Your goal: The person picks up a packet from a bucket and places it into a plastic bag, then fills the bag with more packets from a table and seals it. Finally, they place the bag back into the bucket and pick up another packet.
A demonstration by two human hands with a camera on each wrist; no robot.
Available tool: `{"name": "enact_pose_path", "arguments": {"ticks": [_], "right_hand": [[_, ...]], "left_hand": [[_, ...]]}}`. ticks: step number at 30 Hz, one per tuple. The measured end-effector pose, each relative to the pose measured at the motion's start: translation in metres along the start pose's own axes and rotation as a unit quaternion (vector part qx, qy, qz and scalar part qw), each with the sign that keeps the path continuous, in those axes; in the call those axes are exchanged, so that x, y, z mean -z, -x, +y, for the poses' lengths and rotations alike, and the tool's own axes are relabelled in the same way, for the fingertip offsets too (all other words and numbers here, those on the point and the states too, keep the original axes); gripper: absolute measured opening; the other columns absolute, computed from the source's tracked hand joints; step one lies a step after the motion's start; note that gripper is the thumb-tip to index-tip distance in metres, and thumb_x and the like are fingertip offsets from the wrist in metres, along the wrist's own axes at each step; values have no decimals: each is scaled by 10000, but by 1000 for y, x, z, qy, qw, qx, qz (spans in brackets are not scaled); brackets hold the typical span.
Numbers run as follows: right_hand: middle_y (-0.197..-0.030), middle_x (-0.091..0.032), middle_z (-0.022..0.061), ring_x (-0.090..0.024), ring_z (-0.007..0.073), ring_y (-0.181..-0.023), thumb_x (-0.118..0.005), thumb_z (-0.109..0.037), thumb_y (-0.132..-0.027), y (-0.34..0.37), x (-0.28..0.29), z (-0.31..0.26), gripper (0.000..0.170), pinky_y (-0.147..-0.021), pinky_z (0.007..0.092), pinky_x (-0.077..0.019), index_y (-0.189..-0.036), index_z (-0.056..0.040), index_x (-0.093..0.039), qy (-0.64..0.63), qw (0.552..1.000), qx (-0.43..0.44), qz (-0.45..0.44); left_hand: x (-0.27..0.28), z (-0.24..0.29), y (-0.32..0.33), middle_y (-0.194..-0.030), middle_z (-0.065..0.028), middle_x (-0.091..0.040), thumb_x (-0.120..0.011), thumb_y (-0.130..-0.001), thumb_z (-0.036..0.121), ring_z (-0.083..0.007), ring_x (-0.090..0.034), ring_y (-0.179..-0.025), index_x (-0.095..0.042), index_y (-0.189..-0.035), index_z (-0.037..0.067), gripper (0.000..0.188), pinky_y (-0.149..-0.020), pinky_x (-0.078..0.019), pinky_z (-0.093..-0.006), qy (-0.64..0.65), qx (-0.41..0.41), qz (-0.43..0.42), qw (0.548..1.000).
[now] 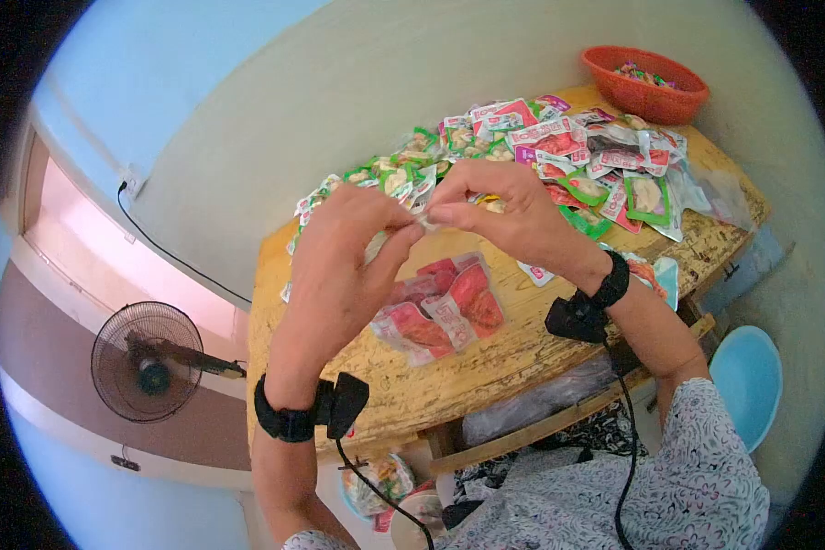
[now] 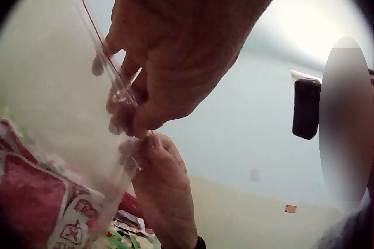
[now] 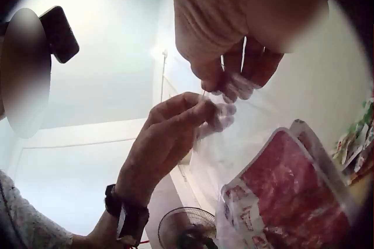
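Observation:
A clear zip bag [image 3: 251, 122] hangs from both hands over the wooden table [image 1: 541, 344], with several red-and-white food packets [image 1: 475, 298] inside it. The left hand [image 1: 344, 252] pinches the bag's top edge between thumb and fingers. Close beside it, the right hand [image 1: 518, 215] pinches the same edge, the two hands' fingertips almost meeting. A thin red zip line [image 2: 93, 24] runs along the bag's top in the left wrist view, up to the left hand's fingers. In the right wrist view, the packets fill the lower part of the bag.
Loose green, red and white food packets [image 1: 559, 142] are heaped along the table's far side. An orange basket [image 1: 646, 108] with small packets stands at the back right corner. Below the table edge, a drawer holds clear plastic [image 1: 541, 403]. A blue basin [image 1: 747, 390] is right, a fan [image 1: 147, 362] left.

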State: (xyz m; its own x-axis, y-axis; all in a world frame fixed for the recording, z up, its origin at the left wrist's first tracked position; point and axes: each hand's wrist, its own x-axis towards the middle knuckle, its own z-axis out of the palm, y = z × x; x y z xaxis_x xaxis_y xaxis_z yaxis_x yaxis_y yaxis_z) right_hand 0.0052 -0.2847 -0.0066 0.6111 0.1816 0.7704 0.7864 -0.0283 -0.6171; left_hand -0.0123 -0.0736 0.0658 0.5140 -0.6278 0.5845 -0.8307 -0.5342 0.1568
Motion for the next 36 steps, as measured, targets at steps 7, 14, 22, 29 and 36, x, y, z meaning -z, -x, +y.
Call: {"name": "enact_pose_path", "arguments": {"ticks": [7, 14, 22, 29, 36], "right_hand": [[-850, -686, 28, -624, 99, -818, -682, -93, -914, 1, 6, -2, 83, -743, 260, -486, -900, -13, -704, -12, 1000, -16, -7], [-854, -696, 28, -631, 92, -820, -681, -99, -918, 0, 2, 2, 88, -746, 256, -493, -902, -16, -707, -26, 999, -28, -8], [-873, -695, 26, -631, 89, -824, -678, -118, -925, 2, 8, 1, 108, -758, 254, -504, -954, -18, -709, -23, 998, -54, -22], [-996, -713, 47, -650, 103, -969, -648, -119, -949, 1, 13, 4, 184, -862, 271, -518, -1085, -8, -702, -195, 953, -220, -69], [-925, -717, 35, -637, 87, -860, -640, -230, -970, 4, 17, 20, 278, -774, 260, -517, -1106, 2, -710, -49, 983, -128, -121]], "left_hand": [[30, -6, 42, -921, -113, -684, -719, -851, 55, -250, -640, -971, -668, -885, -4, 84, -972, -445, -406, 10, 85, 15, 996], [42, -28, 86, -963, -78, -705, -669, -896, 63, -208, -644, -1020, -694, -913, -8, 77, -1094, -387, -399, 55, 166, 40, 984], [-23, -34, 95, -1119, -83, -709, -658, -940, 106, -169, -614, -1133, -694, -1171, -21, 266, -1035, -430, -329, 352, 276, 117, 887], [-41, -41, 103, -1091, -92, -726, -605, -988, 158, -152, -643, -1047, -716, -1123, -25, 252, -984, -464, -315, 376, 296, 112, 871], [-31, -35, 102, -1044, -120, -729, -591, -992, 145, -172, -676, -974, -710, -1097, -47, 249, -920, -511, -318, 392, 292, 174, 855]]}}
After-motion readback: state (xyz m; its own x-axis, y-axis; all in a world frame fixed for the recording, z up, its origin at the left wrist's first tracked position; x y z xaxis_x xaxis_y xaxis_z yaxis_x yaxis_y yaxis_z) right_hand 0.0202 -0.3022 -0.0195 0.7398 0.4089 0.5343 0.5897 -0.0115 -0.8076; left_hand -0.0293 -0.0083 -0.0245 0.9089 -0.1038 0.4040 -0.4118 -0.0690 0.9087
